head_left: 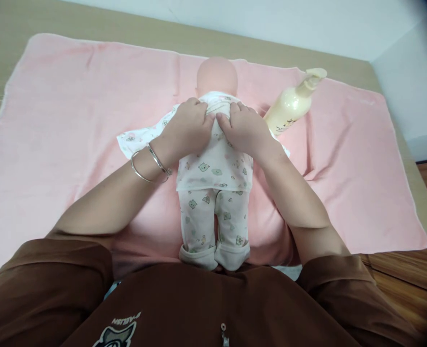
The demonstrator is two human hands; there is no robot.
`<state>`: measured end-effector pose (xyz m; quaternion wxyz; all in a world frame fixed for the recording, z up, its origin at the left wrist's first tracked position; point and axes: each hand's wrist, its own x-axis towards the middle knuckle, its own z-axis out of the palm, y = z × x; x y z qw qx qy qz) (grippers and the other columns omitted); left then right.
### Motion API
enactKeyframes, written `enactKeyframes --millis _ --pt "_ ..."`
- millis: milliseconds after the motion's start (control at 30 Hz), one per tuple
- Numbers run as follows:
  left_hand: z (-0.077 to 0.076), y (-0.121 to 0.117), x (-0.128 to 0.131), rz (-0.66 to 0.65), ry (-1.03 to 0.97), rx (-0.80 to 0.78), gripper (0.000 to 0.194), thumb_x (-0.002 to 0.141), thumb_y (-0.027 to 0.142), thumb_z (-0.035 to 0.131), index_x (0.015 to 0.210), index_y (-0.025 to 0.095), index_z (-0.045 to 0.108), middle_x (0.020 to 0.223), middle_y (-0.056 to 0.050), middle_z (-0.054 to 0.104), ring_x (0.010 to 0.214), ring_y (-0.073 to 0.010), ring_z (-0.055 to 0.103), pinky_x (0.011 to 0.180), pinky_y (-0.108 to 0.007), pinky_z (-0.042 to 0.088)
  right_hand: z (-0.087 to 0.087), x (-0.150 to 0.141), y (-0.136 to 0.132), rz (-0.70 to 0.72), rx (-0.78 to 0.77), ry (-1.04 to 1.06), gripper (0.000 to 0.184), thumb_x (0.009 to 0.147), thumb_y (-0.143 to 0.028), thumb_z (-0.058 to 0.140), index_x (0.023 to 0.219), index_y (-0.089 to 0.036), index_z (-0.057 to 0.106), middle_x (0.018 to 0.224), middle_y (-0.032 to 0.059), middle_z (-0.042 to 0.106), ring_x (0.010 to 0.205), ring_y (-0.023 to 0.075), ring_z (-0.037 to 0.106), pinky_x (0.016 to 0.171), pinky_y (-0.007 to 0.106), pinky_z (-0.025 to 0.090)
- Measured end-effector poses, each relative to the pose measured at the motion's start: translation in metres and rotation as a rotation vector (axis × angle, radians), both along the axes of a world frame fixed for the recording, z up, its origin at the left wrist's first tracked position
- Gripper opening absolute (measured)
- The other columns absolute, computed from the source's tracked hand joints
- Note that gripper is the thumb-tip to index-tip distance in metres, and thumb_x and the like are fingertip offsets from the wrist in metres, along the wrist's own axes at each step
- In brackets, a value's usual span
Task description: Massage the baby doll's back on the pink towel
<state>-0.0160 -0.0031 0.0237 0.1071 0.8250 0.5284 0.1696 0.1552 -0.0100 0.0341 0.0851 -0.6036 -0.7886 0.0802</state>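
The doll (217,77) lies face down on a pink blanket (90,91) at the centre of the frame, already dressed in shirt (215,166) and trousers (199,217). At its upper back, the left hand (190,126) and right hand (248,129) both seem to pinch folds of the shirt, so handling looks underway; how much is left cannot be told. A pump bottle (289,108) lies upper right.
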Motion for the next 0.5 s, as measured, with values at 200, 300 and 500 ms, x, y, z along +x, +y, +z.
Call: enactKeyframes --millis 200,300,500 --pt "-0.014 0.026 -0.005 0.101 -0.085 -0.089 0.043 0.11 0.035 0.027 0.101 0.022 0.067 0.101 -0.014 0.07 0.105 -0.0339 0.066 0.094 -0.047 0.052 0.005 -0.016 -0.027 0.1 0.087 -0.078 0.039 0.106 -0.025 0.032 0.129 -0.003 0.057 0.131 0.0236 0.061 0.134 0.0396 0.051 0.118 0.054 0.04" --pt "-0.015 0.017 -0.003 0.059 -0.048 -0.043 0.042 0.111 0.039 0.029 0.105 0.02 0.065 0.111 -0.016 0.066 0.118 -0.0377 0.062 0.101 -0.052 0.047 0.001 -0.011 -0.018 0.078 0.108 -0.035 0.04 0.109 -0.031 0.03 0.115 -0.009 0.062 0.12 0.0206 0.066 0.126 0.038 0.057 0.111 0.052 0.047" --pt "0.006 -0.016 0.005 -0.022 -0.031 -0.012 0.037 0.109 0.043 0.033 0.104 0.023 0.063 0.108 -0.016 0.063 0.119 -0.0398 0.057 0.102 -0.057 0.046 -0.005 0.008 0.015 -0.014 -0.036 0.073 0.057 0.11 -0.056 0.026 0.114 -0.014 0.063 0.112 0.0163 0.07 0.111 0.0375 0.065 0.1 0.054 0.053"
